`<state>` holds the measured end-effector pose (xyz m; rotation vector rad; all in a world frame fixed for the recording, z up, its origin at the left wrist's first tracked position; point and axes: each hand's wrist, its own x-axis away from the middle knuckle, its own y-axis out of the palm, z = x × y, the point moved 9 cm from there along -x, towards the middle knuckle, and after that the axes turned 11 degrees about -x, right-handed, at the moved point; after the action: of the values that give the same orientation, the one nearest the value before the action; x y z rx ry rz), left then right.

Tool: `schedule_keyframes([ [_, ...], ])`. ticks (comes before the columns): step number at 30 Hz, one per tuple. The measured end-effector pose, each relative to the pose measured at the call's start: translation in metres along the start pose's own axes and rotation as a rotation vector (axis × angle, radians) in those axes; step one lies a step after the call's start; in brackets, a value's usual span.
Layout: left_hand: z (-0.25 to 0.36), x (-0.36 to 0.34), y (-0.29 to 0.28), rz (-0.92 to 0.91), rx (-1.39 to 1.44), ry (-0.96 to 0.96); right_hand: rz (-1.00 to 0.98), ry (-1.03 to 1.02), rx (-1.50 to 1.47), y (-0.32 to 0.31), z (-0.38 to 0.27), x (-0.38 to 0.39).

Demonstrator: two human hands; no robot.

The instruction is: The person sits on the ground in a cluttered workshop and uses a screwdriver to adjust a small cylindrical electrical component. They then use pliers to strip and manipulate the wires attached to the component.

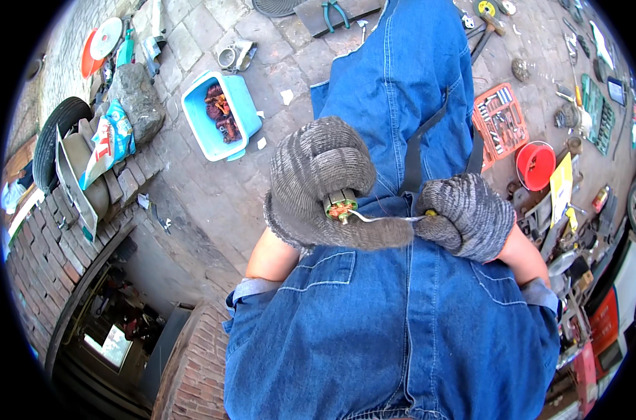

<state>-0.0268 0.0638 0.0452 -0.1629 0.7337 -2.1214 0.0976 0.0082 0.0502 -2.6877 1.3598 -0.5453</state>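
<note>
Paved ground (192, 185) spreads over most of the upper view. Taking the copper-wound part as the clock's centre, with twelve at the top of the view, a dark doorway (90, 360) opens toward eight o'clock. The person's blue denim clothing (465, 329) with pale stitching fills the area around six, and more denim reaches up past one.

A black tire (50, 129) leans between nine and ten. A large grey stone (137, 103) lies at ten, and nearer on that line stands a light blue basin (239, 98) with reddish-brown pieces inside. At two is an open orange tool case (508, 145) with metal pieces in its slots; just beyond it, between two and three, stands a red bucket (542, 183).

Both hands wear grey knit gloves. The left hand (314, 168) is clamped around the small cylindrical copper-wound part (341, 204), its wound end exposed between the fingers. At three, the right hand (465, 217) is closed on a small yellow piece (430, 213). A thin pale strand (366, 220) spans from the part to the right hand; whether it is wire or a tool's shaft, I cannot tell.
</note>
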Motion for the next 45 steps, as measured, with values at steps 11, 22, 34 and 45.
schedule_keyframes([
  [11, -0.034, 0.036, 0.015, 0.279, 0.123, -0.362, 0.162, 0.086, 0.074, 0.012, 0.015, -0.011],
  [22, -0.035, 0.037, 0.014, 0.366, -0.126, -0.304, 0.275, 0.078, 0.135, 0.018, 0.021, -0.017],
  [34, -0.036, 0.022, 0.018, 0.459, -0.147, -0.555, 0.562, 0.062, 0.329, 0.005, 0.032, -0.059],
  [45, -0.051, 0.040, -0.008, 0.377, 0.334, -0.257, 0.199, 0.048, -0.176, -0.015, -0.001, -0.041],
])
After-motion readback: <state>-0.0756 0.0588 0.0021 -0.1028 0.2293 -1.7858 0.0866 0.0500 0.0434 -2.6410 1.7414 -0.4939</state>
